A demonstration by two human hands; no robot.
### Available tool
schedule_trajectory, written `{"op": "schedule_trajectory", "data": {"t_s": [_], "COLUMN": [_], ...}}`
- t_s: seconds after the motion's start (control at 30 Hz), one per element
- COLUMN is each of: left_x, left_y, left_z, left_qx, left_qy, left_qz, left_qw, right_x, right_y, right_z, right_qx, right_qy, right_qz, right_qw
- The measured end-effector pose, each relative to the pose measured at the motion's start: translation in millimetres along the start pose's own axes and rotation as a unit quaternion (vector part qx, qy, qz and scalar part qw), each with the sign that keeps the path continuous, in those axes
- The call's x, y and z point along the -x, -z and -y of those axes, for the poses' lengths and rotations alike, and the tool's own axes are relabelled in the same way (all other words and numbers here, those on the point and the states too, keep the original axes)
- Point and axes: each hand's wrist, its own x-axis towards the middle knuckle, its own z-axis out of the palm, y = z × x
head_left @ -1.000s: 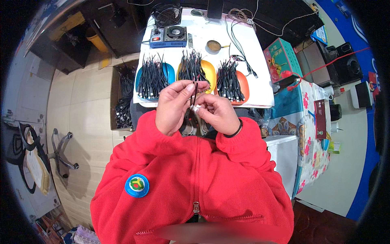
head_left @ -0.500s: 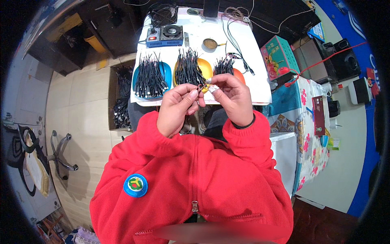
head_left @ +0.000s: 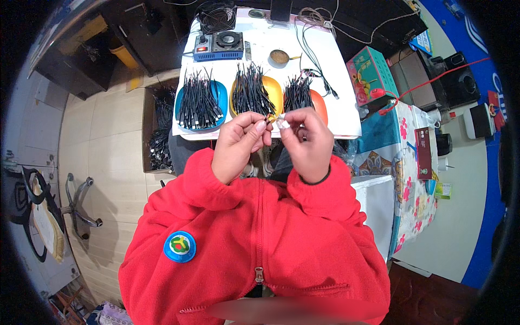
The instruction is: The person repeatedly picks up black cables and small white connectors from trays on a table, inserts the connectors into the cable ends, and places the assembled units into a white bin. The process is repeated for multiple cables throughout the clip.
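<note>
Over the near edge of the table, my left hand (head_left: pixel 237 142) is closed in a pinch on the end of a thin black cable (head_left: pixel 269 117). My right hand (head_left: pixel 311 143) meets it there, thumb and forefinger pressed together, with white wrapping on the fingertips. What exactly sits between the right fingers is too small to make out. Just beyond the hands lie three plates of black cables: a blue plate (head_left: pixel 221 96) at left, a yellow plate (head_left: pixel 276 93) in the middle and an orange plate (head_left: pixel 320 106) at right, partly behind my right hand.
On the white table (head_left: pixel 254 49) stand a blue device with a round top (head_left: pixel 219 47), a small round tin (head_left: pixel 279 58) and a loose cable (head_left: pixel 317 59). A box of more cables (head_left: pixel 158 130) sits left of the table. A green carton (head_left: pixel 374 78) stands at right.
My right hand has come slightly lower and its fingers have curled in tighter. The left hand keeps its pinch in nearly the same place.
</note>
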Motion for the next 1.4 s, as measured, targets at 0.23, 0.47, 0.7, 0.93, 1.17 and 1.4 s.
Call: {"op": "schedule_trajectory", "data": {"t_s": [0.23,0.47,0.7,0.93,1.17,1.4], "left_x": [5,5,6,2,-1,-16], "left_y": [0,0,4,6,12,19], "left_z": [-2,-2,-3,-2,11,26], "left_qx": [-0.015,0.000,0.076,0.024,-0.054,-0.015], "left_qy": [0.036,0.056,0.120,0.094,0.053,0.046], "left_qz": [-0.005,0.030,0.066,0.101,0.061,0.016], "left_qw": [0.999,0.998,0.988,0.990,0.995,0.999], "right_x": [-2,-7,-7,-7,-3,-12], "right_y": [10,18,15,25,9,30], "right_z": [-5,-20,-20,-24,-43,-86], "right_qx": [-0.202,-0.190,-0.324,-0.354,-0.506,-0.236], "right_qy": [-0.031,-0.085,-0.149,-0.261,-0.380,-0.246], "right_qz": [0.078,0.159,0.145,0.194,0.211,0.173], "right_qw": [0.976,0.965,0.923,0.877,0.745,0.924]}}
